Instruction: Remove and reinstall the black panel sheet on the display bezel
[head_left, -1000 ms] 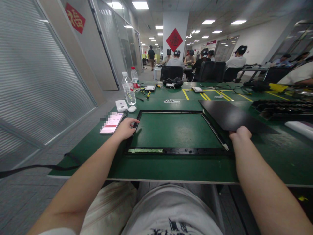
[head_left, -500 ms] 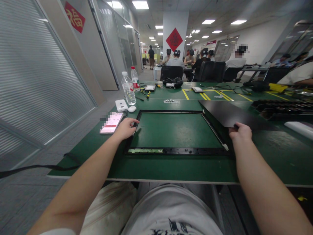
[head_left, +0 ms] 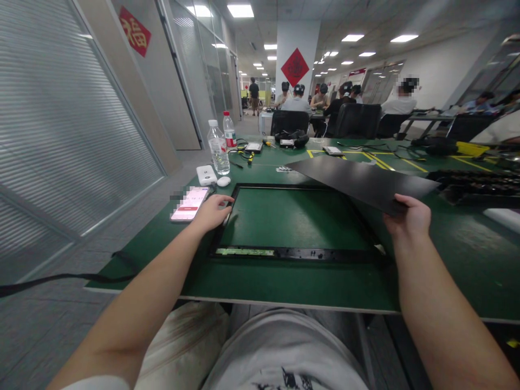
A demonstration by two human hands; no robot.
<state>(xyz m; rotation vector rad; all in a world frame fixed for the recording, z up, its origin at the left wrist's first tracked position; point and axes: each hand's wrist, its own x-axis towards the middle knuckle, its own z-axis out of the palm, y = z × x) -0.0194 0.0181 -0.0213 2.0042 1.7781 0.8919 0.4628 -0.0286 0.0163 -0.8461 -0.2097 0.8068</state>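
Pinching blk sheet (head_left: pixel 357 181) at near edge w/ R hand (head_left: pixel 412 216) fingers; tilted, overlapping far R corner of blk frame (head_left: pixel 320 253) on worktop (head_left: pixel 292 287). Touching frame's L side w/ L hand (head_left: pixel 212 211), can't tell if pinching. W/ one-edge hold, could sag, slip, scrape frame.

Worn on the person's head, one camera is looking forward and down, viewing the left hand (head_left: pixel 213 212) and right hand (head_left: pixel 412 221) from nearby, while also taking in the shirt (head_left: pixel 280 344) below, the green table (head_left: pixel 292 284) ahead and the distant pillar (head_left: pixel 298 35).
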